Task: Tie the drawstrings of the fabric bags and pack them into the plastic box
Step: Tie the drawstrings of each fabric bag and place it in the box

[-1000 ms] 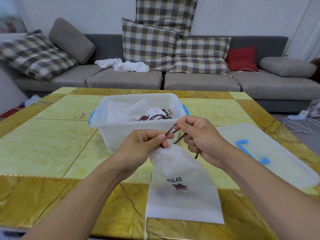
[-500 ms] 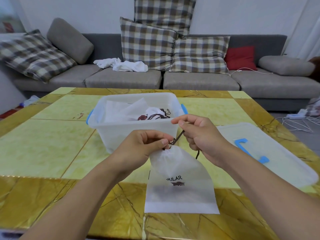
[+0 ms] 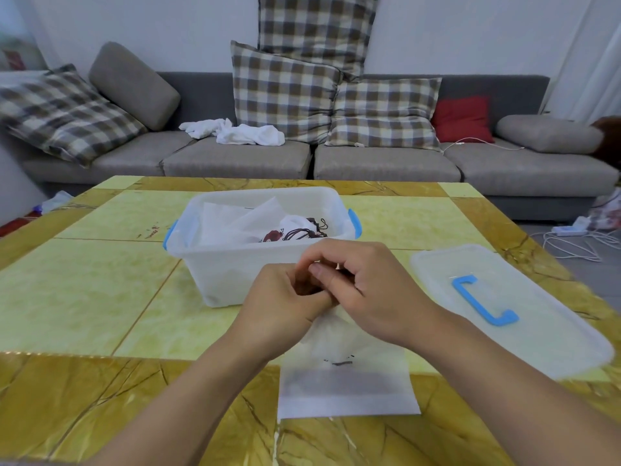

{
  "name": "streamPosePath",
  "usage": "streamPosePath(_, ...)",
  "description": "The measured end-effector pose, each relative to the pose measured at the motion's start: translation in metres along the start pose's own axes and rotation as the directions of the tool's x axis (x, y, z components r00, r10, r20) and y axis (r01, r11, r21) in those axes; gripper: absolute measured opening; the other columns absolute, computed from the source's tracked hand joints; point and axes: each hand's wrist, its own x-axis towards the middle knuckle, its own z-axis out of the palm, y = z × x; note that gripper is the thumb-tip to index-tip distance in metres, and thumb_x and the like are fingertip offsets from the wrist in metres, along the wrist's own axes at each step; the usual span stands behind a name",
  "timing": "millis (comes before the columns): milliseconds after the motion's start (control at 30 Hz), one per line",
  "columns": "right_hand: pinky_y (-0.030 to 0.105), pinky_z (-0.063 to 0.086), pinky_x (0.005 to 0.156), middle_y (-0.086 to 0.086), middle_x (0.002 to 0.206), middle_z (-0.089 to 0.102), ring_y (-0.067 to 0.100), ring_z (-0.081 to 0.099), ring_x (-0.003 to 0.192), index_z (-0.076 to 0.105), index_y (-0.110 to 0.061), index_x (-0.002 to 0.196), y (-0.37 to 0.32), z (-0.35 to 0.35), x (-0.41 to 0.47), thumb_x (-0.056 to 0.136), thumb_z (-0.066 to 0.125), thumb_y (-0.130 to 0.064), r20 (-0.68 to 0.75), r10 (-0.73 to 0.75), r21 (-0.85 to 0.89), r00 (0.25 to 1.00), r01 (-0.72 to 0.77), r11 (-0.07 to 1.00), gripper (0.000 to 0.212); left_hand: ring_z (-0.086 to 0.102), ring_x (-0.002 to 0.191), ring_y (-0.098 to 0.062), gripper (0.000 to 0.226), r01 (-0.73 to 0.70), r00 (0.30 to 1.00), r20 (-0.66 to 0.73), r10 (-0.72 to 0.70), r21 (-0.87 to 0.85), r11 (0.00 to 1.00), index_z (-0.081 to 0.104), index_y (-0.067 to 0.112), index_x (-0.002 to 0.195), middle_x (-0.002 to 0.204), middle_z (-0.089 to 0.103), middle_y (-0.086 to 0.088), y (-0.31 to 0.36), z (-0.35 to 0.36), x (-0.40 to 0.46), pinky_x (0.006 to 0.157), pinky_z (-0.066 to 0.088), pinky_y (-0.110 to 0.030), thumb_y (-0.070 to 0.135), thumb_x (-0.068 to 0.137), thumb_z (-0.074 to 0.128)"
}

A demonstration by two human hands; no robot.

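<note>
A white fabric bag (image 3: 346, 381) lies on the table just in front of me, its gathered neck raised. My left hand (image 3: 279, 304) and my right hand (image 3: 366, 290) are pressed together over that neck, fingers curled round it. The brown drawstring is almost wholly hidden between my fingers. Behind my hands stands the clear plastic box (image 3: 235, 270) with blue clips. Inside it lie white bags (image 3: 255, 223), one with a dark tied cord on top.
The box's clear lid (image 3: 537, 331) with a blue handle lies on the table to the right. The yellow marble-patterned table (image 3: 84, 297) stretches to the left. A grey sofa (image 3: 386, 163) with cushions stands beyond. Cables lie on the floor at far right.
My hands have come together over the bag's neck. Earlier my right hand held the drawstring stretched up and away; now the string is hidden between my fingers. The bag sits lower.
</note>
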Motion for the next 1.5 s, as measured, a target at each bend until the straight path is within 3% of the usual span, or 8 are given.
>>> streamPosePath(233,0.038,0.05,0.065,-0.009,0.066,0.06,0.018,0.059,0.068,0.069,-0.025,0.098,-0.002,-0.007,-0.004,0.095,0.058,-0.012,0.003,0.013,0.04,1.0,-0.013,0.999,0.017,0.04,0.06,-0.012,0.014,-0.055,0.997,-0.045,0.057,0.034,0.998,0.074,0.011,0.073,0.059,0.053,-0.005,0.0,-0.002,0.001,0.056,0.034,-0.026,0.022,0.072,0.083)
streamPosePath(333,0.033,0.047,0.064,-0.006,0.065,0.059,0.017,0.057,0.067,0.069,-0.023,0.099,-0.007,-0.004,-0.004,0.095,0.059,-0.007,0.053,-0.011,0.072,0.999,0.007,0.997,0.019,0.046,0.061,-0.014,0.011,-0.065,0.994,-0.08,0.071,0.078,0.995,0.071,0.013,0.07,0.063,0.06,-0.019,-0.004,0.0,0.003,0.058,0.036,-0.032,0.005,0.078,0.069)
streamPosePath(400,0.027,0.045,0.064,-0.009,0.064,0.058,0.016,0.057,0.067,0.07,-0.022,0.097,-0.009,-0.004,-0.003,0.095,0.06,-0.006,0.046,-0.021,0.104,0.999,0.016,0.994,0.019,0.053,0.055,-0.01,0.03,-0.035,0.996,-0.084,0.042,0.078,0.996,0.072,0.015,0.066,0.059,0.064,-0.001,-0.001,0.002,0.001,0.054,0.04,-0.026,-0.004,0.082,0.055)
streamPosePath(667,0.035,0.051,0.067,0.001,0.068,0.067,0.021,0.062,0.065,0.074,-0.018,0.093,0.009,-0.011,-0.001,0.094,0.066,-0.012,-0.123,0.146,0.184,0.982,-0.122,0.975,0.01,0.056,0.074,-0.017,0.031,0.172,0.977,-0.071,-0.199,-0.279,0.945,0.079,0.011,0.079,0.074,0.067,-0.004,0.007,-0.003,0.006,0.07,0.04,-0.031,0.018,0.097,0.055)
streamPosePath(800,0.023,0.042,0.059,0.0,0.068,0.071,0.019,0.058,0.061,0.075,-0.022,0.092,0.015,-0.014,-0.003,0.095,0.066,-0.015,-0.048,0.229,0.183,0.972,-0.217,0.959,0.012,0.062,0.073,-0.012,0.046,0.199,0.966,-0.1,-0.238,-0.3,0.933,0.081,0.018,0.077,0.074,0.07,-0.002,0.007,-0.005,0.006,0.07,0.044,-0.028,0.034,0.104,0.047)
streamPosePath(967,0.035,0.048,0.06,0.002,0.065,0.071,0.026,0.063,0.061,0.076,-0.012,0.079,0.019,-0.021,-0.002,0.089,0.074,-0.013,-0.069,0.309,0.249,0.949,-0.283,0.926,0.01,0.066,0.079,-0.016,0.046,0.18,0.969,-0.11,-0.223,-0.31,0.934,0.082,0.019,0.081,0.08,0.074,-0.005,0.006,-0.004,0.008,0.084,0.048,-0.037,0.037,0.104,0.046)
streamPosePath(1100,0.011,0.03,0.047,-0.008,0.056,0.057,0.002,0.038,0.043,0.078,-0.003,0.082,0.023,-0.022,-0.005,0.088,0.075,-0.014,0.045,0.418,0.323,0.908,-0.409,0.854,0.012,0.072,0.083,-0.015,0.048,0.191,0.966,-0.104,-0.238,-0.332,0.924,0.082,0.018,0.085,0.088,0.078,-0.007,0.005,-0.005,0.009,0.091,0.052,-0.038,0.04,0.104,0.044)
streamPosePath(1500,0.023,0.017,0.047,-0.003,0.058,0.046,0.012,0.025,0.051,0.078,-0.003,0.095,0.024,-0.011,-0.007,0.089,0.072,-0.024,0.224,0.513,0.49,0.829,-0.551,0.676,0.023,0.072,0.08,-0.013,0.053,0.212,0.974,0.004,-0.228,-0.381,0.9,0.082,0.013,0.093,0.083,0.075,-0.003,0.001,-0.007,0.011,0.076,0.05,-0.025,0.046,0.103,0.042)
